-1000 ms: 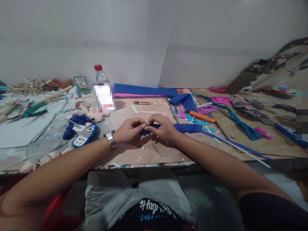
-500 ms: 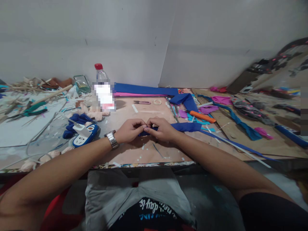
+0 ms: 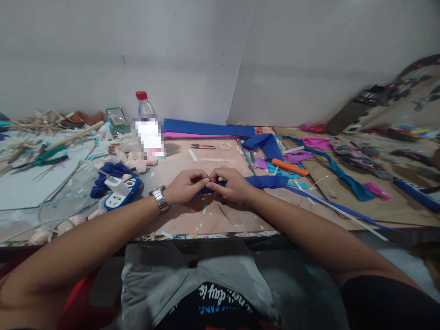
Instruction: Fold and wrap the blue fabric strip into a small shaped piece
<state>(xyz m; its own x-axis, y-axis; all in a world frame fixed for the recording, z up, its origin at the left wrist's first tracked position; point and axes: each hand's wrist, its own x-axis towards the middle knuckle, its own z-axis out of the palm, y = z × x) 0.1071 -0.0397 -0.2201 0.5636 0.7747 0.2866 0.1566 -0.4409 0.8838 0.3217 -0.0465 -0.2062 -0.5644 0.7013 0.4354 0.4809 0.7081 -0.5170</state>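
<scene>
Both hands meet over the middle of the work board. My left hand (image 3: 189,185), with a metal watch (image 3: 159,200) on its wrist, pinches one end of a blue strip (image 3: 270,181). Beside it my right hand (image 3: 231,184) is closed on the same strip, thumb close to the left thumb. The strip runs out to the right from under my right hand, where a thin white stick (image 3: 343,212) lies along a narrow blue length. What lies between the fingertips is mostly hidden.
Behind the hands are small snips (image 3: 203,146), a tape roll (image 3: 224,145) and a red-capped bottle (image 3: 146,107). An orange cutter (image 3: 289,167) lies among scraps at the right. At the left are a blue-and-white power socket (image 3: 123,193), its cable and green-handled pliers (image 3: 51,156).
</scene>
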